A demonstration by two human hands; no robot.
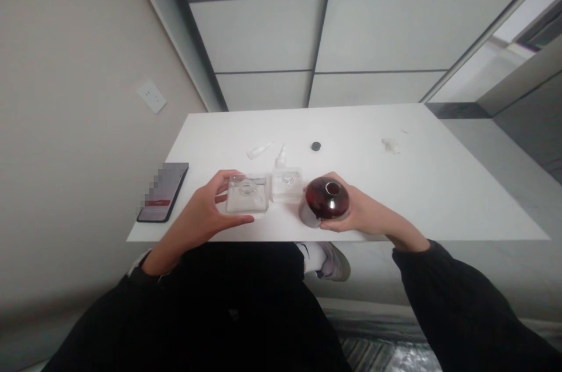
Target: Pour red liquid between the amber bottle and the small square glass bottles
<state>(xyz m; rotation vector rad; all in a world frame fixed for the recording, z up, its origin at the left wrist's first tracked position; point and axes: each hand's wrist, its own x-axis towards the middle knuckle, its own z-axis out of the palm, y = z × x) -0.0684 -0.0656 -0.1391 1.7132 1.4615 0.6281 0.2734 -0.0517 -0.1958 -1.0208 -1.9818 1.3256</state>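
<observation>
I'm gripping the brown bottle [322, 199] upright in my right hand [351, 208], square clear container [247, 199] clasped in my left hand [215, 202], smaller clear container [287, 188] between.

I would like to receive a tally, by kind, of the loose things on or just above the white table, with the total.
Clear bottles: 2
Red-brown bottle: 1
Tapered clear pieces: 2
Small dark disc: 1
Phone: 1
Total: 7, leaving out the pale patch, perhaps only a mark.
</observation>
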